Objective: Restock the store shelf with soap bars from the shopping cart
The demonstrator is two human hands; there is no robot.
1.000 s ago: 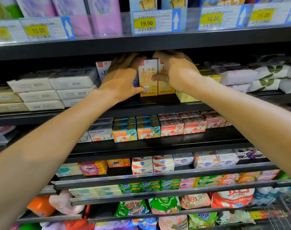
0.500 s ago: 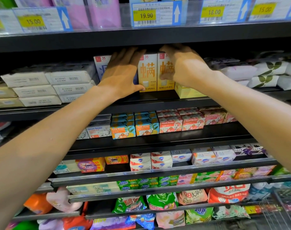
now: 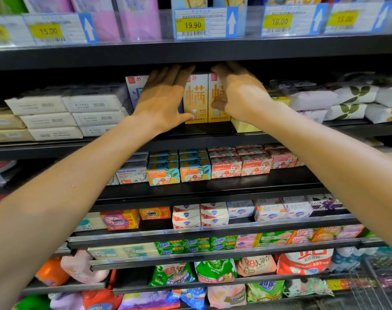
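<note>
Two orange soap boxes [image 3: 195, 97] stand upright on the shelf [image 3: 213, 133]; the left hand [image 3: 163, 101] and right hand [image 3: 239, 95] flank them with fingers straight, close together. Placing looks nearly done; the cart is unseen.

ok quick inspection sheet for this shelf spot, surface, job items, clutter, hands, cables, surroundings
surface: black shelf, stocked.
job's things: two upright orange soap boxes side by side.
clutter: white wrapped bars stacked to the left; leaf-print packs to the right.
grippers: left hand and right hand with fingers straight, pressing the boxes from either side.
cables: nothing seen.
surroundings: price tags above; Goat Soap boxes on the shelf below.
</note>
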